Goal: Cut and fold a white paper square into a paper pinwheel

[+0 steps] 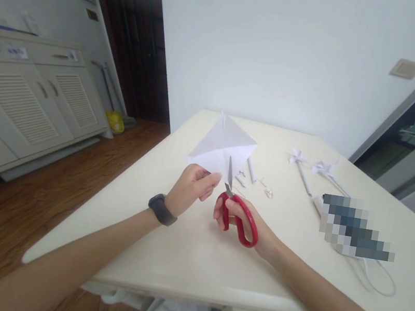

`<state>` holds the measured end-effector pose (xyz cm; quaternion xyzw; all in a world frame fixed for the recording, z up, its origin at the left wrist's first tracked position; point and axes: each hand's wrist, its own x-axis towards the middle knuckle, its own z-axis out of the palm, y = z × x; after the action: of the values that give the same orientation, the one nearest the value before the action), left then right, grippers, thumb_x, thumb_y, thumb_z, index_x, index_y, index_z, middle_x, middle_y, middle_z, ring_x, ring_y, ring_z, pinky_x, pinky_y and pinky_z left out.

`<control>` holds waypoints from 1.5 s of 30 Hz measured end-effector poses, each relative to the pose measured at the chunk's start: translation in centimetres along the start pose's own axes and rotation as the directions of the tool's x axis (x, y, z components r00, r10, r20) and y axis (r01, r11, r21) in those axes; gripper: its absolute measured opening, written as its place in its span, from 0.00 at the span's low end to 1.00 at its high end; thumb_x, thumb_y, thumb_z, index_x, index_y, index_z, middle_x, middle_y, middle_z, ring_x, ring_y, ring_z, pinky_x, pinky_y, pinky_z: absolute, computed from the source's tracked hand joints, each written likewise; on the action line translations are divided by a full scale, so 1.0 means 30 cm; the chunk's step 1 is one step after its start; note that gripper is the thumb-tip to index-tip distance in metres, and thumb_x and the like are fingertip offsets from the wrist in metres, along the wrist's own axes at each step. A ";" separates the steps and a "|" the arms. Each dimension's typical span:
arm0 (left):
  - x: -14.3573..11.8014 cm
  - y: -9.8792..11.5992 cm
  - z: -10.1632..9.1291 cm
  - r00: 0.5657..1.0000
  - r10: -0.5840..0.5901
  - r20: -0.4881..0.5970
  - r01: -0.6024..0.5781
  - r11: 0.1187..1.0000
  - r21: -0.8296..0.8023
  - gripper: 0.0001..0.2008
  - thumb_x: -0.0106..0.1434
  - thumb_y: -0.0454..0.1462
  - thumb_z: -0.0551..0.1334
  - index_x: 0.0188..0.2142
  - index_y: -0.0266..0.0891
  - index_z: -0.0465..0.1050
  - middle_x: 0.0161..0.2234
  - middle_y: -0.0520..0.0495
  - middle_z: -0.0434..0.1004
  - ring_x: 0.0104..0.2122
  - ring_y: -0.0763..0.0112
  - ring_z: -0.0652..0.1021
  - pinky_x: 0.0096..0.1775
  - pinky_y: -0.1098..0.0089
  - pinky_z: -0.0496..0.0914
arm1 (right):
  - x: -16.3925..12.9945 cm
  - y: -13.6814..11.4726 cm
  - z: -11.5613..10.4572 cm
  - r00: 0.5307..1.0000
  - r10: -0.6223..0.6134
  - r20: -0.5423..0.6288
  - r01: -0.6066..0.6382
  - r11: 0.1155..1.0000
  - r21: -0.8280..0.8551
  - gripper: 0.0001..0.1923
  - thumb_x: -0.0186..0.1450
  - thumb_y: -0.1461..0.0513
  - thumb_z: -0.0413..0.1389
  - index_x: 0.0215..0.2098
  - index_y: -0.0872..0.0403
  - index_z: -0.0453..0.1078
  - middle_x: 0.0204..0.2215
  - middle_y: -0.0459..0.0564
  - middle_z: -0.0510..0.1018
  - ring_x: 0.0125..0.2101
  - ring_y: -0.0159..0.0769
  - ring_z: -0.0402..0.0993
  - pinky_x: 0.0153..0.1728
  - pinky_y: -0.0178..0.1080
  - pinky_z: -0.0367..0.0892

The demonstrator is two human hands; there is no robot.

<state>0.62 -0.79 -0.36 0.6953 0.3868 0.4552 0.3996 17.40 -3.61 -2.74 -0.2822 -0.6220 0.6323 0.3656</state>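
Note:
My left hand pinches the near corner of a folded white paper sheet and holds it up above the cream table. A dark band sits on that wrist. My right hand grips red-handled scissors, fingers through the loops. The metal blades point up and away, their tips against the paper's lower edge. The blades look nearly closed into the sheet.
Small paper scraps and rolled paper sticks lie just beyond the paper. Two white paper pinwheels lie to the right, near a blurred object and a white cable. White cabinets stand left across the wood floor.

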 end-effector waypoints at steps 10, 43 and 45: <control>0.000 0.001 0.001 1.000 -0.011 0.004 0.011 0.999 -0.042 0.24 0.62 0.40 0.53 0.11 0.39 0.53 0.10 0.56 0.52 0.14 0.78 0.60 0.22 0.72 0.57 | -0.005 -0.015 0.004 1.000 0.009 0.003 -0.009 1.000 0.010 0.16 0.66 0.52 0.48 0.26 0.55 0.63 0.20 0.44 0.67 0.23 0.30 0.64 0.28 0.36 0.58; 0.000 -0.006 0.000 0.999 0.034 0.024 -0.033 0.999 -0.033 0.22 0.62 0.38 0.53 0.13 0.38 0.54 0.10 0.57 0.53 0.14 0.79 0.59 0.22 0.72 0.56 | 0.003 0.006 0.001 0.993 -0.097 0.065 0.094 0.995 0.042 0.13 0.67 0.55 0.46 0.33 0.56 0.66 0.29 0.48 0.71 0.26 0.30 0.66 0.34 0.38 0.62; 0.001 -0.006 0.000 0.999 0.041 0.021 -0.040 0.999 -0.029 0.22 0.62 0.37 0.53 0.12 0.38 0.54 0.10 0.57 0.53 0.14 0.79 0.59 0.22 0.72 0.56 | 0.002 0.009 0.001 0.993 -0.096 0.066 0.092 0.994 0.060 0.13 0.67 0.56 0.46 0.34 0.56 0.67 0.30 0.49 0.71 0.27 0.31 0.67 0.35 0.39 0.62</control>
<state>0.58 -0.69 -0.51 0.7020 0.3617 0.4611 0.4046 17.31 -3.55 -2.99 -0.2203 -0.6286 0.6412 0.3810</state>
